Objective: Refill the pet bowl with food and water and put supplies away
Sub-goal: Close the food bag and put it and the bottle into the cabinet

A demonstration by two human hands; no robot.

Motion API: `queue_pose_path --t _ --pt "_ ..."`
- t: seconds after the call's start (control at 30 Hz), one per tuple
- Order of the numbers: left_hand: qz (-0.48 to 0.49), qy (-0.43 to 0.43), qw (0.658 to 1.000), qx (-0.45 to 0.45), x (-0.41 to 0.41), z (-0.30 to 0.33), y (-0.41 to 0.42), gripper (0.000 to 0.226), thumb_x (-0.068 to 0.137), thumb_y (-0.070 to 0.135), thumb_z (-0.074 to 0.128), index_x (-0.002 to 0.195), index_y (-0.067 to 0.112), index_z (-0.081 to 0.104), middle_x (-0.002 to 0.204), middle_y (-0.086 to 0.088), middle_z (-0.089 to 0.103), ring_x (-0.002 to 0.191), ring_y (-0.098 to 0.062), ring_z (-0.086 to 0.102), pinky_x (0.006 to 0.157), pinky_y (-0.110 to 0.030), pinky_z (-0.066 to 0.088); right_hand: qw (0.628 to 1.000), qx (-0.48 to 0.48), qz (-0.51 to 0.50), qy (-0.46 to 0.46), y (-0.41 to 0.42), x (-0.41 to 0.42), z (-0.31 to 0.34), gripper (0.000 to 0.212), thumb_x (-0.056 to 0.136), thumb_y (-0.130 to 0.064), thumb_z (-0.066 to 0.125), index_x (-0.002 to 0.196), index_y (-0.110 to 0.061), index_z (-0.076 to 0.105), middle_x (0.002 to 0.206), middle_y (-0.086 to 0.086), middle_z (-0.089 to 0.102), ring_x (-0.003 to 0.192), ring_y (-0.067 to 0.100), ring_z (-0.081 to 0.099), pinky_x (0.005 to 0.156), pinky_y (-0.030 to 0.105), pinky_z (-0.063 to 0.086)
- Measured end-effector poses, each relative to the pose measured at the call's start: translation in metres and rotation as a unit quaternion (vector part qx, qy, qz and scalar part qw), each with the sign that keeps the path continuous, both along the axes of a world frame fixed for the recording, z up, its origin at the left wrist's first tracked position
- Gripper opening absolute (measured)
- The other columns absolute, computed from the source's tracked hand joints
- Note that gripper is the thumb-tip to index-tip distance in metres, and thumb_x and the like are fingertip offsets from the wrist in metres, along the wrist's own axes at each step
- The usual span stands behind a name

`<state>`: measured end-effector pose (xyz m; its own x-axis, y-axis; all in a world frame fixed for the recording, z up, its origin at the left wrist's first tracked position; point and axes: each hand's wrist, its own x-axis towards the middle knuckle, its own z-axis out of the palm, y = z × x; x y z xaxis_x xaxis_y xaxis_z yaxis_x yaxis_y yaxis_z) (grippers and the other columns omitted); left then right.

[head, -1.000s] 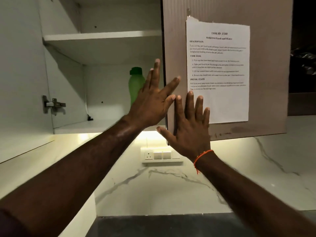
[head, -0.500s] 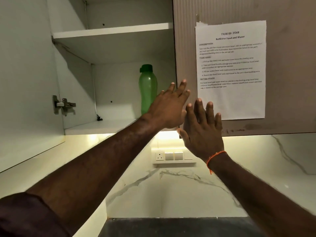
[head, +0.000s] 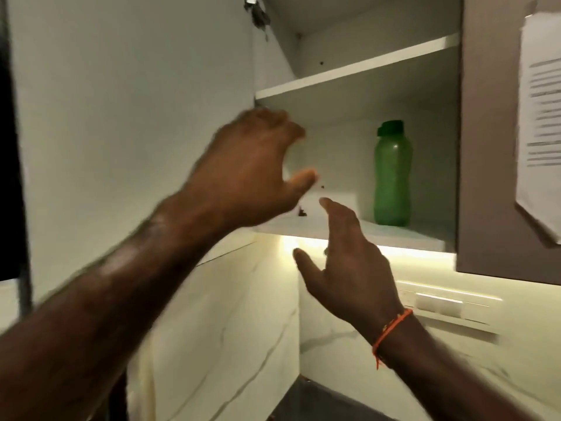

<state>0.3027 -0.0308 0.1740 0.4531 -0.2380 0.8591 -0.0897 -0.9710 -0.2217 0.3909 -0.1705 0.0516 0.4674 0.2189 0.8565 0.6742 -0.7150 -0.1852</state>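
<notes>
A green water bottle (head: pixel 392 174) with a dark green cap stands upright on the lower shelf (head: pixel 403 235) of an open wall cabinet. My left hand (head: pixel 252 168) is raised in front of the cabinet's left side, fingers curled apart, holding nothing. It is blurred by motion. My right hand (head: pixel 346 262), with an orange thread on the wrist, hovers below the shelf's front edge, fingers spread and empty. Both hands are to the left of the bottle and apart from it.
The open cabinet door (head: pixel 130 117) stands at the left. The closed neighbouring door (head: pixel 491 147) at the right carries a printed task sheet (head: pixel 540 132). An upper shelf (head: pixel 358 68) spans the cabinet. A switch panel (head: pixel 440 302) sits on the marble wall under a light strip.
The view has swung left, so the cabinet opening now fills the middle. Both hands have left the closed right door and moved left, the left one toward the open door.
</notes>
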Motion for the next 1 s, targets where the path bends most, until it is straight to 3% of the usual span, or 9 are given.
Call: queue_pose_path --t 0.1,0.23,0.37,0.53,0.67,0.73,0.8,0.87,1.0 --pt "0.034 -0.101 0.993 -0.058 -0.043 -0.001 0.05 0.06 0.093 0.059 0.059 0.14 0.022 0.058 0.16 -0.008 0.043 0.153 -0.029 0.028 0.125 -0.05 0.023 0.994 -0.003 0.105 -0.038 0.039 -0.014 0.0 0.093 0.089 -0.056 0.064 0.16 -0.024 0.013 0.166 -0.003 0.026 0.136 0.017 0.051 0.106 0.034 0.048" --pt "0.064 -0.269 0.955 -0.11 -0.094 -0.005 0.117 0.063 0.094 0.063 0.059 0.137 0.016 0.053 0.157 -0.019 0.043 0.154 -0.031 0.029 0.126 -0.05 0.023 0.976 -0.033 0.202 -0.076 0.09 -0.035 0.003 0.102 0.089 -0.064 0.055 0.163 -0.026 -0.005 0.172 -0.003 0.003 0.158 0.015 0.004 0.125 0.056 0.017" --pt "0.097 -0.243 0.935 -0.239 -0.123 -0.02 0.155 0.105 0.081 0.08 0.06 0.157 0.014 0.03 0.166 -0.012 0.031 0.157 -0.022 0.022 0.128 -0.031 0.016 0.955 -0.05 0.283 -0.069 0.135 -0.065 0.003 0.118 0.082 -0.076 0.058 0.16 -0.031 -0.018 0.168 -0.003 -0.025 0.157 0.026 -0.018 0.121 0.069 0.004" --pt "0.032 -0.085 0.904 -0.417 -0.125 -0.036 0.161 0.102 0.078 0.063 0.07 0.16 0.041 0.015 0.166 0.002 0.031 0.145 -0.021 0.042 0.116 -0.052 0.041 0.938 -0.089 0.334 -0.04 0.184 -0.095 -0.001 0.132 0.072 -0.086 0.061 0.158 -0.03 -0.023 0.162 0.001 -0.039 0.15 0.032 -0.035 0.117 0.073 0.004" --pt "0.008 -0.045 0.935 -0.352 -0.103 -0.05 0.142 0.081 0.104 0.027 0.057 0.164 0.038 0.004 0.159 0.016 0.037 0.14 0.0 0.036 0.116 -0.024 0.033 0.94 -0.08 0.331 -0.016 0.203 -0.108 -0.009 0.133 0.075 -0.083 0.061 0.159 -0.024 -0.022 0.163 0.003 -0.038 0.15 0.034 -0.035 0.118 0.073 0.008" --pt "0.037 -0.057 0.938 -0.341 -0.102 -0.048 0.133 0.085 0.107 0.021 0.053 0.164 0.032 -0.009 0.16 0.002 0.039 0.128 0.01 0.036 0.107 -0.008 0.031 0.942 -0.064 0.328 -0.002 0.205 -0.11 -0.011 0.128 0.08 -0.072 0.065 0.159 -0.024 -0.024 0.163 0.004 -0.037 0.15 0.036 -0.033 0.117 0.073 0.01" --pt "0.05 -0.067 0.948 -0.308 -0.102 -0.05 0.127 0.086 0.108 0.019 0.051 0.163 0.028 -0.014 0.118 0.009 0.056 0.096 0.026 0.052 0.082 0.006 0.037 0.939 -0.048 0.341 0.013 0.204 -0.114 -0.013 0.122 0.084 -0.057 0.066 0.158 -0.025 -0.025 0.164 0.005 -0.035 0.151 0.038 -0.031 0.117 0.074 0.011" --pt "0.052 -0.084 0.957 -0.273 -0.103 -0.053 0.121 0.084 0.108 0.02 0.048 0.163 0.026 -0.015 0.092 0.025 0.038 0.073 0.0 0.069 0.066 -0.011 0.052 0.935 -0.043 0.351 0.023 0.198 -0.119 -0.014 0.118 0.085 -0.046 0.064 0.157 -0.024 -0.027 0.165 0.005 -0.034 0.15 0.039 -0.031 0.117 0.074 0.011" --pt "0.061 -0.098 0.966 -0.231 -0.101 -0.054 0.105 0.081 0.109 0.024 0.045 0.163 0.027 -0.016 0.081 0.0 0.057 0.055 -0.024 0.062 0.058 -0.04 0.061 0.926 -0.043 0.373 0.044 0.176 -0.12 -0.014 0.117 0.084 -0.041 0.063 0.156 -0.025 -0.029 0.163 0.002 -0.039 0.149 0.035 -0.036 0.12 0.07 0.007"
